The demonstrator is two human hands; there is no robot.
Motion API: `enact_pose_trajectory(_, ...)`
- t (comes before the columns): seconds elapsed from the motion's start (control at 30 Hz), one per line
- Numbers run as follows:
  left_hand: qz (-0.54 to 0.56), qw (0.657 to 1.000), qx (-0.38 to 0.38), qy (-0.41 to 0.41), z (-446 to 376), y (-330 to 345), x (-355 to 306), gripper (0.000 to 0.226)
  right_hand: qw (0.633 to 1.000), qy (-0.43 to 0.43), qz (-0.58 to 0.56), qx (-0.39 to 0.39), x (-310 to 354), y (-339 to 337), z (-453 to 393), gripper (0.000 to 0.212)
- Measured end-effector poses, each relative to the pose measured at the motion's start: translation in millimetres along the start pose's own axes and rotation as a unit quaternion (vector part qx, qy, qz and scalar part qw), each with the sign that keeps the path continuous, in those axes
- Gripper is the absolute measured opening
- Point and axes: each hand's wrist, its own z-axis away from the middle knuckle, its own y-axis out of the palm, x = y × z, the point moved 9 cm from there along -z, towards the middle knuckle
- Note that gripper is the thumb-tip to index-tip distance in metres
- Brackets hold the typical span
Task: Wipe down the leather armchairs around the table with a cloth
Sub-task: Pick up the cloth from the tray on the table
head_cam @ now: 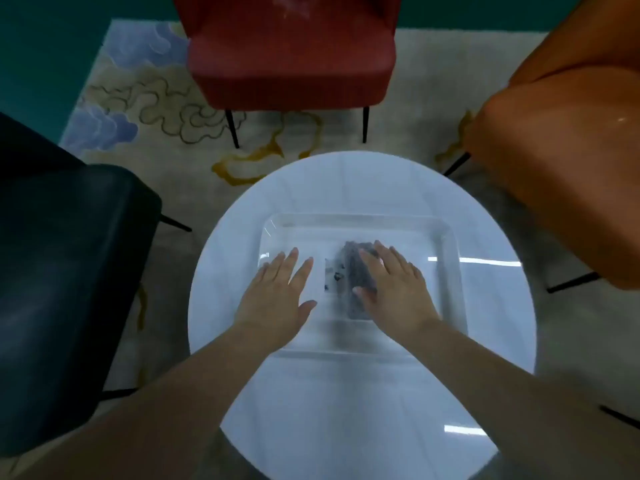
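A round white glossy bench [346,403] is standing on a cream rug [145,98] patterned with blue clouds and ochre swirls, itself lying on a dark teal floor [41,46]; strips of ceiling light are reflecting in the bench top. Nearest the viewer, two bare forearms are reaching forward over the bench. The left hand [277,292] is lying palm down with fingers straight and slightly spread, holding nothing, over the left part of a clear shallow rectangular tray [450,271] that is sitting at the middle of the bench. The right hand [394,289] is likewise lying flat with fingers extended, resting on a dark grey cloth [353,271] that is lying bunched in the tray's centre; whether the fingers are pressing it cannot be told. A small pale patch with dark specks is showing just left of the cloth, its nature unclear. Beyond and around the bench, three leather armchairs on thin black legs are standing: a black armchair [69,254] at the left, an orange armchair [561,161] at the right, and a red armchair [294,57] at the far side, facing the viewer.
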Motion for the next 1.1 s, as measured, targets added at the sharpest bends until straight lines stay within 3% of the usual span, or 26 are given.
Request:
enact_pose_trajectory(0.2,0.009,0.999,-0.023,-0.028,-19.9,28.9,0.8,0.082,0.993,0.066,-0.004,-0.098,0.8,10.6,-10.1,0.068)
enact_pose_trajectory(0.33,0.005,0.998,-0.048,-0.027,-23.8,32.9,2.3,0.081,0.986,0.128,-0.018,-0.105,-1.6,26.2,-17.8,0.070)
enact_pose_trajectory(0.5,0.009,0.999,-0.032,-0.028,-25.5,35.2,2.7,0.083,0.978,0.118,-0.083,-0.150,0.0,31.4,-22.7,0.060)
enact_pose_trajectory(0.63,0.007,0.999,-0.016,-0.032,-25.9,33.7,2.2,0.082,0.975,0.104,-0.154,-0.117,-3.7,34.3,-28.8,0.058)
enact_pose_trajectory(0.8,0.014,1.000,0.010,-0.018,-22.9,25.8,3.1,0.070,0.979,0.112,-0.163,-0.049,-10.2,27.3,-32.1,0.053)
enact_pose_trajectory(1.1,0.010,1.000,-0.005,0.029,22.0,-27.8,3.9,0.057,0.973,0.086,-0.201,-0.069,7.6,-21.3,0.9,0.044)
